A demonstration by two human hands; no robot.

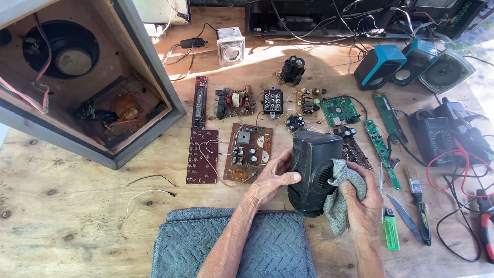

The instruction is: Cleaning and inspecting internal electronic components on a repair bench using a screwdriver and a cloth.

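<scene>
Gripping with my left hand (271, 177), fingers wrapped tight round its side, I hold the small black plastic speaker box (313, 170) upright above the wooden tabletop (72, 216). My right hand (360, 203) is closed on a crumpled grey cloth (340, 193), pressing it against the speaker's round grille. Just below lies a folded grey knitted towel (231, 244). Brown circuit boards (247, 152) lie near behind, and a green lighter (391, 229) beside my right wrist.

Open speaker cabinet (77, 77), circuit boards (247, 152), 3 small speakers (411, 64), multimeter (437, 136), green lighter (391, 232), possibly knife (404, 213).
</scene>
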